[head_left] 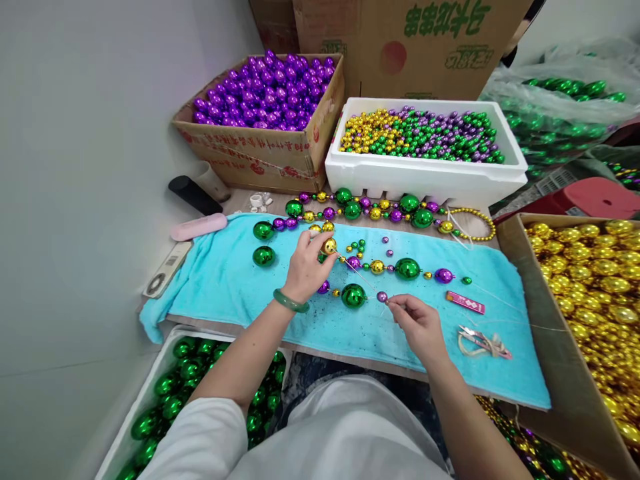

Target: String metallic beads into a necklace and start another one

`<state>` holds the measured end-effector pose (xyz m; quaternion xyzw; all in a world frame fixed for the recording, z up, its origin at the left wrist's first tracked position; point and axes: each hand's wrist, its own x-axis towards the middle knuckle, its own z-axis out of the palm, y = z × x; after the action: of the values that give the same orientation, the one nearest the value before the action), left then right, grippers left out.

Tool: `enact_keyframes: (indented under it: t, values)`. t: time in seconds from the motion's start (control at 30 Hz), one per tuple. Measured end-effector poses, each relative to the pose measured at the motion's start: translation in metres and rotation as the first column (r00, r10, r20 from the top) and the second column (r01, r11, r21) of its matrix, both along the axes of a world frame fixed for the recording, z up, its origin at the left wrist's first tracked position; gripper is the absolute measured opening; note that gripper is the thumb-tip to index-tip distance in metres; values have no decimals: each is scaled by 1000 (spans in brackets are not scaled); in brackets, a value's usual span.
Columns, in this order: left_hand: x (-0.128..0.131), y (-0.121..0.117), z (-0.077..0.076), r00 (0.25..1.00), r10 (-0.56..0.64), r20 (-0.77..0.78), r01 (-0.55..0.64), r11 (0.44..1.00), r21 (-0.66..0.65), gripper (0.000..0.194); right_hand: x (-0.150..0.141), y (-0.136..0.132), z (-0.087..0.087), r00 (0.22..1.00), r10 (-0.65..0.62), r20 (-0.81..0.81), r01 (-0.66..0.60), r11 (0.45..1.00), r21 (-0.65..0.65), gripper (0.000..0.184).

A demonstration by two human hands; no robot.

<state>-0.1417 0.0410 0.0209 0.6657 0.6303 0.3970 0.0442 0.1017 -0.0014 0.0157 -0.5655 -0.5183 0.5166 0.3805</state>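
My left hand (306,267), with a green bangle on the wrist, pinches a gold bead (329,246) above a turquoise towel (225,280). My right hand (417,323) pinches a thin thread just beside a small purple bead (382,297). The thread runs between the two hands. A large green bead (353,295) lies between them on the towel. A partly strung row of green, gold and purple beads (407,269) stretches to the right. A finished strand of beads (370,208) lies along the towel's far edge.
A cardboard box of purple beads (265,93) and a white foam box of small mixed beads (425,170) stand behind. A box of gold beads (590,280) is at right, a tray of green beads (175,393) below left. Small scissors (483,340) and a pink lighter (465,302) lie on the towel.
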Motion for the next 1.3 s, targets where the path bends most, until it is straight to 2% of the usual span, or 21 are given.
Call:
enact_keyframes:
  t: [0.43,0.57,0.73,0.87,1.0,1.3]
  values:
    - [1,1,-3,998,51,-23,-51,999,-4,39,1,-1,-2,1000,24,3,-24,1000,19,25]
    - [4,-3,-3,990,46,-134,-48,999,-8,38,0,-1,-3,1000,19,8,-19,999,27,25]
    - [15,-8,-7,944,28,-330,-24,1000,16,34,-6,-2,-2,1000,13,13,-13,1000,18,26]
    - [23,-9,-12,916,10,-401,-9,1000,4,33,-9,-4,-1,1000,-18,14,17,1000,18,26]
    - [26,-7,-12,915,3,-404,-7,1000,-10,33,-7,-4,-1,999,-34,25,33,999,18,26]
    - [32,-6,-12,952,1,-305,-12,999,-35,31,-5,-1,-3,998,-54,25,54,999,8,26]
